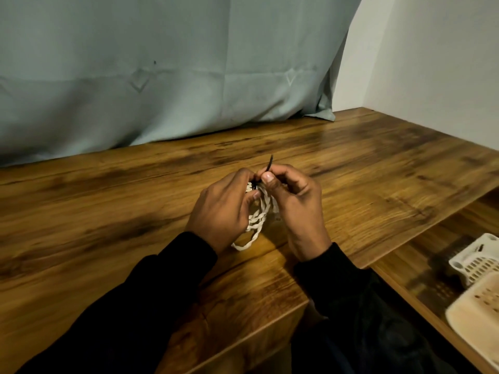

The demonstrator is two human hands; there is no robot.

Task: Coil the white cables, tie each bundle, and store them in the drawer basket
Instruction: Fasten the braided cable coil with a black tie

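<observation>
A: Counting first: how many of each?

B: One coiled bundle of twisted white cable (258,215), one thin black tie (269,166), two hands, and two pale perforated baskets (478,263) on the lower shelf at the desk's right edge, one behind the other.

A: Where is the cable?

B: Above the middle of the desk (108,206), nearer its front edge, held up between both hands; its lowest loop hangs close to the wood.

A: And the hands?

B: The left hand (224,209) has its fingers curled round the top of the bundle, back of the hand up. The right hand (294,203) pinches the tie between thumb and forefinger, the tie's free end sticking up toward the curtain (162,71). Both wear dark sleeves (162,292).
</observation>
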